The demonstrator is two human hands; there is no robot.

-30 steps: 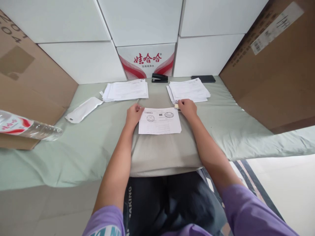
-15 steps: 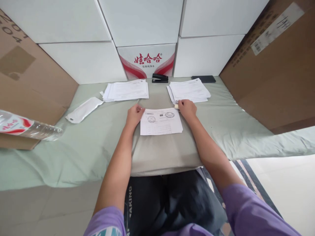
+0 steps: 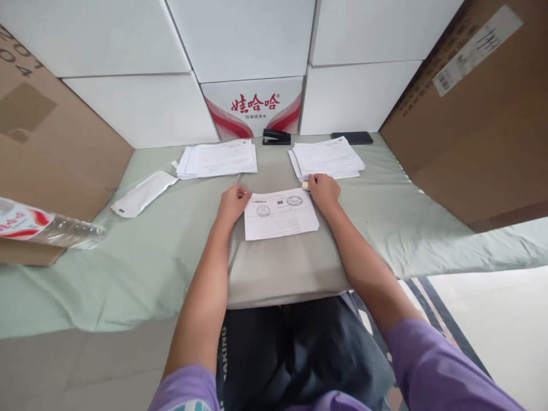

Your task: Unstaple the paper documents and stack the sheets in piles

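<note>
Two hands at the sheet (image 3: 280, 214) on the grey cushion (image 3: 282, 268): left hand (image 3: 232, 204) loosely curled, pinned its near-left corner, right hand (image 3: 324, 189) closed on a small pale object (image 3: 305, 185) beside its far-right corner; best kept flat, edges squared, pressed evenly.

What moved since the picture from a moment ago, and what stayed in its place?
The white stamped sheet of paper slid a little to the right and turned slightly on the grey pad. The left hand rests at its top left corner and the right hand at its top right, as before. Nothing was picked up or let go. The two white paper stacks and the black stapler stayed put.
</note>
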